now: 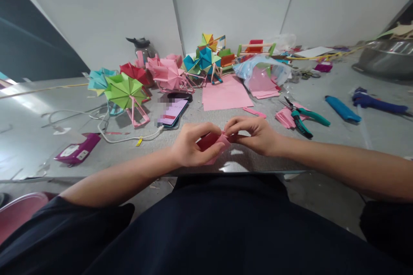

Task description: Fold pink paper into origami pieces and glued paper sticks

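Close to the table's front edge, a folded piece of pink paper (208,141) is held between both hands. My left hand (195,144) is closed around its left side, thumb in front and fingers behind. My right hand (253,134) pinches the paper's upper right corner with thumb and fingertips. Parts of the paper are covered by the fingers. Just beyond the hands lie a pink-handled cutter (254,112) and a flat stack of pink paper sheets (224,94). A phone (174,111) with a lit screen rests to the left, a white cable plugged into it.
Folded paper wheels on stands, among them a green one (125,91) and a pink one (169,75), stand at the back left. Pliers (301,118) lie on pink paper pieces at right, near a blue glue gun (377,101). A purple power strip (77,149) sits left; a metal basin (383,60) stands far right.
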`<state>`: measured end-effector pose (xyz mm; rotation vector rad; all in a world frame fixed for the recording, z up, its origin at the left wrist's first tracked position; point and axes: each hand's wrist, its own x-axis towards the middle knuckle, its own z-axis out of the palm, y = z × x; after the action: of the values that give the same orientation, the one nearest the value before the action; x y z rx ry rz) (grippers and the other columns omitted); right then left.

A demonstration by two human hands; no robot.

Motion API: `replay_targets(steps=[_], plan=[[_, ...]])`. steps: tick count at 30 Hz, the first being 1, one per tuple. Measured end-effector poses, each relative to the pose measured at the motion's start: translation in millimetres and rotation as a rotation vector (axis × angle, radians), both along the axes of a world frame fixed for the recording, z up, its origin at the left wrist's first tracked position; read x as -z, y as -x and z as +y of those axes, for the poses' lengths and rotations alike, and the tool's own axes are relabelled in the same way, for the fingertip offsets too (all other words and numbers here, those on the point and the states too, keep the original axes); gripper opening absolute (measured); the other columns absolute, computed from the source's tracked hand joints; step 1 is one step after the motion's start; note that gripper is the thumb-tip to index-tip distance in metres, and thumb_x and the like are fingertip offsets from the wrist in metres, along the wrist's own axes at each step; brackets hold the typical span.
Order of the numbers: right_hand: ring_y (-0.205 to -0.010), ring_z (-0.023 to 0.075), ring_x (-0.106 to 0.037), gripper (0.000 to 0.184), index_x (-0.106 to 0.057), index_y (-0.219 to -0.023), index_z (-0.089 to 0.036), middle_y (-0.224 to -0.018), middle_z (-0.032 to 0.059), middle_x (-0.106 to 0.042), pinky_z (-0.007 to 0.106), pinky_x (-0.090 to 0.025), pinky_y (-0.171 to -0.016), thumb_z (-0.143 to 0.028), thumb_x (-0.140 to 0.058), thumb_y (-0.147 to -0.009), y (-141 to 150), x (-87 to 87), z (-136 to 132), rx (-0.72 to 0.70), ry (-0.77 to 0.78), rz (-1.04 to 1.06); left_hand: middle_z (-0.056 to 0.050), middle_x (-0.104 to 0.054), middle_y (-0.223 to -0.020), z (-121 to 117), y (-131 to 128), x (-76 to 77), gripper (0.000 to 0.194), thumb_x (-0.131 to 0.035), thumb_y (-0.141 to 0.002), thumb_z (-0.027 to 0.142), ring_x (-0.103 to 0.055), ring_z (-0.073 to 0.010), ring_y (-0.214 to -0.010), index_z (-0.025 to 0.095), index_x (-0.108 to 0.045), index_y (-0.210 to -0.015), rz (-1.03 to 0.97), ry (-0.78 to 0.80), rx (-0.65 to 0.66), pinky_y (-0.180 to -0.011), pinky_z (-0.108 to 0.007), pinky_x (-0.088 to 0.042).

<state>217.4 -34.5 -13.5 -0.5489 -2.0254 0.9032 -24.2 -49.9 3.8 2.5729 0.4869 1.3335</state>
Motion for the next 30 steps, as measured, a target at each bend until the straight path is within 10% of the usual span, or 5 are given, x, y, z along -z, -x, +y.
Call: replay_targets(steps=[19, 30], plan=[[-0.089, 0.0158, -0.073, 0.011, -0.081, -0.105, -0.029, -0.101, 0.0038, -0.076, 0.031, -0.062, -0.079, -0.025, -0.073, -0.098, -1.1, -7.3, -6.4, 0.108, -0.398, -0.031, -0.013, -0.082, -0.112, 12.0, 8.6, 2.8, 0.022, -0.077, -0.094, 0.016, -0.082, -0.02, -0.094, 0.019, -0.071, -0.115, 0.118, -0.246, 0.039, -0.077, -0.026, -0.066], [-0.083, 0.017, -0.072, 0.01, -0.071, -0.091, -0.027, -0.094, 0.0033, -0.077, 0.033, -0.06, -0.074, -0.019, -0.07, -0.097, -2.5, -6.8, -2.3, 0.22, -0.619, -0.035, -0.009, -0.084, -0.098, 16.7, 5.2, 8.5, 0.012, -0.074, -0.096, 0.011, -0.082, -0.0168, -0.082, 0.016, -0.072, -0.106, 0.026, -0.325, -0.072, -0.072, -0.024, -0.065]])
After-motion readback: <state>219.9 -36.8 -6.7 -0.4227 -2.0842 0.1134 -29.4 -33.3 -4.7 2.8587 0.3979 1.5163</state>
